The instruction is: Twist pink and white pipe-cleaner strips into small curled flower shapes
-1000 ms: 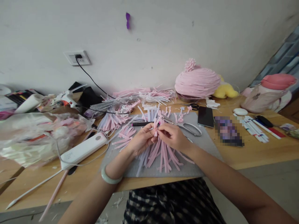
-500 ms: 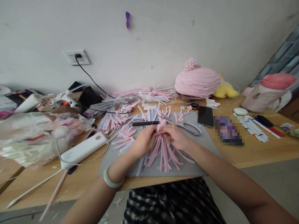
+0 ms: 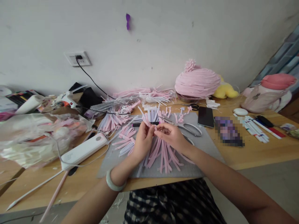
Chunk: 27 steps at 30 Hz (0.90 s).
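1. Pink strips (image 3: pixel 163 154) lie fanned on a grey mat (image 3: pixel 205 146) at the counter (image 3: pixel 252 152) edge.
2. Above them, the left hand (image 3: pixel 143 141) and right hand (image 3: pixel 170 135) meet, both pinched on a small pink strip (image 3: pixel 147 120), it seems.
3. Just beyond lie scissors (image 3: pixel 189 128) and a phone (image 3: pixel 205 116).
4. Farther back sits a pink hat (image 3: pixel 197 81).
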Each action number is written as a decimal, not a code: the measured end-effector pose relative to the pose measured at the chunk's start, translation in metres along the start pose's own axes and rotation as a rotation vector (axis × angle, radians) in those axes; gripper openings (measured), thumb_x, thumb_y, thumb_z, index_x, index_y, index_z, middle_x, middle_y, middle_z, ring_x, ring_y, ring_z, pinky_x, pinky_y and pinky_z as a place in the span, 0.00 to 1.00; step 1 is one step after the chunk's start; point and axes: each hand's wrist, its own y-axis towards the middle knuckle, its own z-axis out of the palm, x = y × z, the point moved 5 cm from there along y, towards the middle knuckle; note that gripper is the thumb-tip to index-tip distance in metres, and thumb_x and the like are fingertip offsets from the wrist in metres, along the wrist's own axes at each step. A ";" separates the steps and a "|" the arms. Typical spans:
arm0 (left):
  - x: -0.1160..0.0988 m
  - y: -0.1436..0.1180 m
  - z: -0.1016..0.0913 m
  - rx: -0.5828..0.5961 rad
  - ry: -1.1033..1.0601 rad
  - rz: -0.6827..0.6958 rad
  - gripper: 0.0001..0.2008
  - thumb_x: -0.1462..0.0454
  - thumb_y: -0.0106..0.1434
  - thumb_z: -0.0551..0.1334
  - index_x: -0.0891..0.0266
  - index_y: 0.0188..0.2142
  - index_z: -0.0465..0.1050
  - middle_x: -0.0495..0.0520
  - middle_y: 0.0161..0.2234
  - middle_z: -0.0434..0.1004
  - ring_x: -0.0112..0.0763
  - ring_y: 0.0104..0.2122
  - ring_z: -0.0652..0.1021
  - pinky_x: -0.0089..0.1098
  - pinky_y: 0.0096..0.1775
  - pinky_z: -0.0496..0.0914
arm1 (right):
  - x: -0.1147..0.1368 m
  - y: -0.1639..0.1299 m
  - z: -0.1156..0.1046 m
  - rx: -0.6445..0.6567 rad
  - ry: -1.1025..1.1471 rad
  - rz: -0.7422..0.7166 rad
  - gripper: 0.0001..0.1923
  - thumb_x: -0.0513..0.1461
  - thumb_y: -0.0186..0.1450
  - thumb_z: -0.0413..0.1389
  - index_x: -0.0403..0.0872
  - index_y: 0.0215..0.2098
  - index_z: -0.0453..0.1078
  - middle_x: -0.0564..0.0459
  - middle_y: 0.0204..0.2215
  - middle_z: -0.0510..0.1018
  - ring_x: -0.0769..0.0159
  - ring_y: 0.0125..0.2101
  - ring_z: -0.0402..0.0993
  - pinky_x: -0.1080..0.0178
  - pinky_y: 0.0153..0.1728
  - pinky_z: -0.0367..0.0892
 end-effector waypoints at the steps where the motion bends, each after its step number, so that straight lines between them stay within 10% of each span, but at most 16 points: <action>1: 0.000 0.000 0.000 -0.005 -0.022 0.002 0.06 0.61 0.60 0.55 0.61 0.30 0.60 0.45 0.25 0.63 0.24 0.26 0.67 0.26 0.30 0.62 | -0.001 0.001 0.000 0.001 0.000 0.003 0.09 0.42 0.58 0.53 0.44 0.32 0.68 0.53 0.26 0.73 0.71 0.24 0.67 0.68 0.25 0.62; 11: -0.001 0.004 0.007 0.217 -0.498 -0.387 0.09 0.63 0.50 0.64 0.66 0.29 0.67 0.48 0.24 0.72 0.23 0.25 0.73 0.27 0.33 0.67 | 0.010 0.003 -0.012 -0.084 -0.178 -0.146 0.06 0.38 0.58 0.51 0.44 0.27 0.69 0.54 0.24 0.69 0.70 0.25 0.65 0.67 0.26 0.60; 20: -0.002 0.002 0.009 0.219 -0.624 -0.333 0.09 0.65 0.51 0.64 0.64 0.31 0.66 0.48 0.24 0.76 0.23 0.23 0.75 0.25 0.32 0.68 | -0.011 0.004 0.001 -0.004 0.480 0.296 0.09 0.41 0.55 0.54 0.44 0.22 0.65 0.59 0.16 0.65 0.77 0.15 0.54 0.69 0.18 0.51; 27: 0.006 0.009 0.003 0.281 -0.485 -0.433 0.10 0.61 0.51 0.64 0.68 0.28 0.72 0.52 0.24 0.76 0.27 0.26 0.76 0.28 0.33 0.68 | 0.002 0.008 -0.014 -0.076 -0.011 -0.052 0.07 0.40 0.58 0.53 0.45 0.28 0.70 0.54 0.25 0.73 0.70 0.27 0.67 0.66 0.30 0.61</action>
